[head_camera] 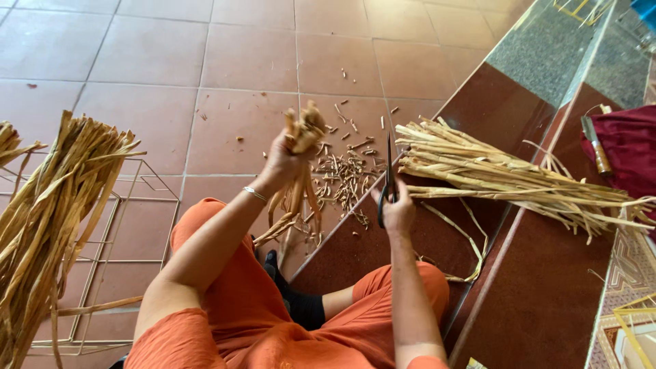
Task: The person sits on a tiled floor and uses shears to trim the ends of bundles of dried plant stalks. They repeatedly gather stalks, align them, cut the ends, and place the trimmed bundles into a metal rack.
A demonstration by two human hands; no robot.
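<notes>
My left hand (283, 160) grips a bundle of dried tan plant strips (301, 137), its cut ends pointing up and the long ends hanging down past my wrist. My right hand (396, 208) holds black scissors (387, 174), blades up and close together, just right of the bundle. Small cut-off bits (345, 178) lie scattered on the tiled floor under both hands. I sit on a dark red step in orange clothes.
A pile of dried strips (499, 171) lies on the step (540, 287) at right. Another large sheaf (48, 212) leans over a wire frame (126, 232) at left. A knife with a wooden handle (596, 147) rests on dark red cloth (629, 147) at far right.
</notes>
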